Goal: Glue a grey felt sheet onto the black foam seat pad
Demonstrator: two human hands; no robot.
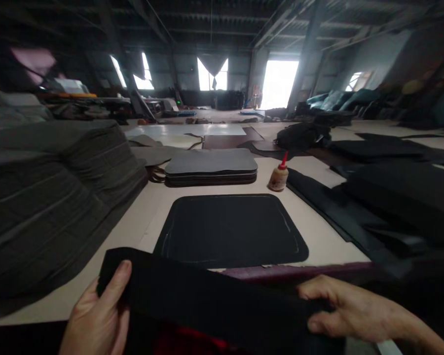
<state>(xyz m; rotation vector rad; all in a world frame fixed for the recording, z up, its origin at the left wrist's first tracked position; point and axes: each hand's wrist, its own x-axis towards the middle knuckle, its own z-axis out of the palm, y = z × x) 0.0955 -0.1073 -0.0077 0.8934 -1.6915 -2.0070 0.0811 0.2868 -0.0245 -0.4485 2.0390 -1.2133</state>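
Stretched across the front of my view is a black sheet of fabric-like material [207, 301]. My left hand [99, 310] grips its left end, thumb on top. At the right end, my right hand [355, 305] has its thumb and fingers curled around the sheet's edge. Just beyond lies a flat black panel [229, 229] with rounded corners, and thin pale lines run near its edges. Behind that panel, to the right, a squeeze bottle [278, 177] with a red nozzle stands upright, brownish stuff inside.
A stack of grey rounded panels [210, 167] sits behind the black panel on the pale table [140, 217]. Tall piles of dark sheets [59, 197] rise at the left. More black pieces [392, 182] cover the right side, and a black bundle [301, 135] lies farther back.
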